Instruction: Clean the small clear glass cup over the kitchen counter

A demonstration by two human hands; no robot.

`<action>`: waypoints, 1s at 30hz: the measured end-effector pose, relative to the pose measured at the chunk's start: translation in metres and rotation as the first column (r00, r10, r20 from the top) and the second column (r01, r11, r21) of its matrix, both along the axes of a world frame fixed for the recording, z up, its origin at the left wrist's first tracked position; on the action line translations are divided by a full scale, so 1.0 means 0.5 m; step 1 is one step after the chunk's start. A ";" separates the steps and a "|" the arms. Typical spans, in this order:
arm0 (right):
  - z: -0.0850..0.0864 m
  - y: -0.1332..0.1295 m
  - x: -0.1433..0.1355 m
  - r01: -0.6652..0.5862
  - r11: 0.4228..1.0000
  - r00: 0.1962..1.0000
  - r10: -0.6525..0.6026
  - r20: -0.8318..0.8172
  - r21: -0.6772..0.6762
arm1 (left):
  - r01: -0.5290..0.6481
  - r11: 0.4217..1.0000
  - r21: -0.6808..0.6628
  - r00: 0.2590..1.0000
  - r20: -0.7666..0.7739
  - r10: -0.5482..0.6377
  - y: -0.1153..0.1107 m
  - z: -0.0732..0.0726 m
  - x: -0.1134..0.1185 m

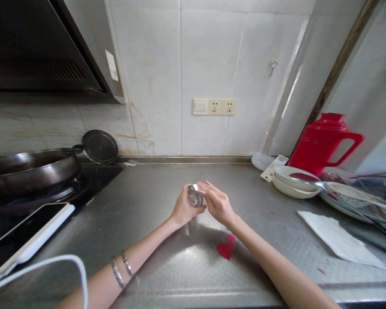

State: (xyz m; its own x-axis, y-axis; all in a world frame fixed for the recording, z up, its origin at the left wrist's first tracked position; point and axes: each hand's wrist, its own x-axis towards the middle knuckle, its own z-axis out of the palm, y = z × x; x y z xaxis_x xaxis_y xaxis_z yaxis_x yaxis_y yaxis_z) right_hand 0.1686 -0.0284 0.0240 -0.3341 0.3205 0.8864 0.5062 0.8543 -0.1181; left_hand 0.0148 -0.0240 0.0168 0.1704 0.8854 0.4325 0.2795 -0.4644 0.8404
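My left hand (184,206) is wrapped round a small, grey, glassy jar-like object (195,197), held above the metal counter (154,189). What it is exactly I cannot make out. Over its top edge, my right hand (217,202) presses a small white piece, perhaps tissue (196,187), with the fingers close together. Most of that white piece is hidden under the fingers. On the counter, nearer to me and by my right forearm, lies a torn red scrap (226,247).
At left, a pan (32,169) sits on the stove, with a phone (28,236) and white cable (61,258) in front. A round black disc (100,147) leans on the wall. At right are a red thermos (320,146), stacked bowls (292,189) and a white napkin (339,238).
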 end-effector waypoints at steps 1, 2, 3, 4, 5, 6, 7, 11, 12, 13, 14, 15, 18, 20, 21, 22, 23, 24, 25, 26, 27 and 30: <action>0.001 -0.006 -0.003 -0.008 1.000 0.999 0.007 0.036 0.027 | -0.013 1.000 -0.012 1.000 0.014 0.013 0.002 0.000 0.000; 0.002 -0.011 -0.005 -0.019 0.999 0.997 0.015 0.070 0.050 | -0.020 0.999 -0.025 0.999 0.027 0.020 0.004 0.000 -0.001; 0.002 -0.014 -0.006 -0.031 0.997 0.995 0.024 0.100 0.068 | -0.019 0.999 -0.036 0.999 0.038 0.020 0.005 0.001 -0.001; 0.003 -0.015 -0.007 -0.041 0.996 0.993 0.031 0.117 0.079 | -0.016 0.999 -0.041 0.999 0.049 0.018 0.005 0.002 -0.001; 0.003 -0.014 -0.006 -0.045 0.996 0.993 0.035 0.116 0.080 | -0.014 0.999 -0.039 0.998 0.056 0.016 0.004 0.003 -0.001; 0.003 -0.011 -0.005 -0.041 0.997 0.995 0.034 0.095 0.073 | -0.015 0.999 -0.034 0.998 0.057 0.017 0.003 0.004 0.000; 0.003 -0.006 -0.003 -0.031 0.998 0.998 0.027 0.056 0.059 | -0.016 0.999 -0.030 0.999 0.050 0.017 0.001 0.004 0.000; 0.000 0.008 -0.001 0.020 1.000 0.996 -0.021 -0.086 -0.018 | 0.001 1.000 -0.011 1.000 0.002 -0.001 -0.001 0.000 0.002; 0.000 0.007 -0.003 0.020 1.000 0.996 -0.022 -0.085 -0.023 | 0.003 1.000 -0.007 1.000 -0.014 -0.003 0.001 -0.002 0.002; -0.001 0.003 -0.006 0.013 1.000 0.998 -0.015 -0.064 -0.020 | 0.000 1.000 0.001 1.000 -0.028 0.000 0.003 -0.005 0.001; -0.001 -0.002 -0.010 0.001 1.000 1.000 -0.002 -0.025 -0.008 | -0.002 1.000 0.010 0.999 -0.040 0.002 0.005 -0.009 0.000; 0.000 -0.009 -0.014 -0.016 1.000 0.999 0.016 0.031 0.011 | 0.008 1.000 0.017 0.999 -0.046 -0.007 0.007 -0.011 -0.001; 0.005 -0.025 -0.023 -0.071 0.995 0.975 0.055 0.215 0.066 | 0.070 0.997 0.014 0.998 0.002 -0.070 0.009 -0.016 -0.003; 0.011 -0.027 -0.021 -0.082 0.993 0.958 0.054 0.282 0.089 | 0.087 0.996 0.008 0.996 0.025 -0.088 0.006 -0.014 -0.002; 0.014 -0.025 -0.017 -0.074 0.992 0.955 0.042 0.292 0.098 | 0.080 0.997 0.019 0.997 0.013 -0.080 0.005 -0.012 -0.001; 0.017 -0.021 -0.011 -0.057 0.993 0.957 0.025 0.290 0.105 | 0.062 0.997 0.036 0.998 -0.013 -0.062 0.003 -0.010 0.001; 0.019 -0.017 -0.005 -0.037 0.993 0.960 0.005 0.280 0.109 | 0.043 0.998 0.055 0.998 -0.043 -0.040 0.002 -0.008 0.002; 0.021 -0.013 0.000 -0.014 0.994 0.964 -0.016 0.266 0.110 | 0.021 0.997 0.070 0.997 -0.071 -0.016 0.001 -0.007 0.003; 0.021 -0.010 0.004 0.007 0.994 0.968 -0.035 0.249 0.111 | 0.001 0.997 0.079 0.996 -0.092 0.006 0.001 -0.006 0.004; 0.021 -0.008 0.006 0.023 0.993 0.971 -0.049 0.236 0.114 | -0.016 0.996 0.085 0.994 -0.104 0.025 0.002 -0.007 0.004; 0.020 -0.009 0.006 0.029 0.993 0.971 -0.056 0.231 0.117 | -0.029 0.996 0.088 0.993 -0.112 0.038 0.003 -0.008 0.003; 0.016 -0.019 -0.007 -0.019 0.992 0.963 -0.015 0.268 0.125 | -0.005 0.996 0.089 0.996 -0.087 0.012 0.008 -0.015 -0.001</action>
